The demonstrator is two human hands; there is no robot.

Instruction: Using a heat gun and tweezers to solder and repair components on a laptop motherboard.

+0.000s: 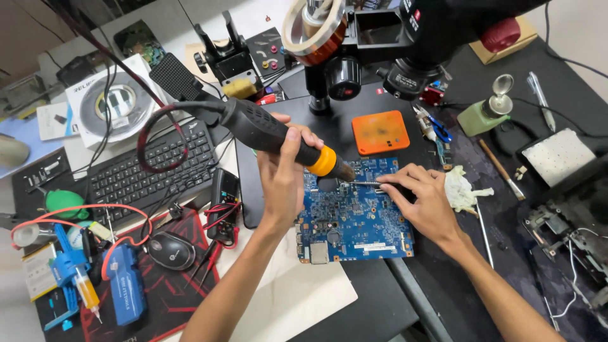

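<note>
We saw the left hand (283,170) closed in a full grip around the black handle of a hot-air handpiece (273,135), whose orange collar and dark nozzle pointed down and to the right at a blue circuit board (354,218). The nozzle tip stood just above the upper part of the board. A thick black hose ran from the back of the handpiece up and to the left, over a black keyboard (149,168).

The right hand (423,197) rested on the board's upper right corner, fingers pinched on a thin pair of metal tweezers (364,183) whose tips reached left, right beside the nozzle. Whether the tweezers actually touched a part on the board we could not tell, since the spot was small and partly hidden by the nozzle.

The board lay flat on a dark mat in the middle of the bench, its lower edge over a pale sheet. Just beyond it sat an orange rectangular pad (380,132), under the head of a microscope (405,44). A crumpled white tissue (462,190) lay touching the right hand's outer side. To the left were a black mouse (171,250), a multimeter (225,202) with red leads, and a blue handheld tool (125,291).
</note>
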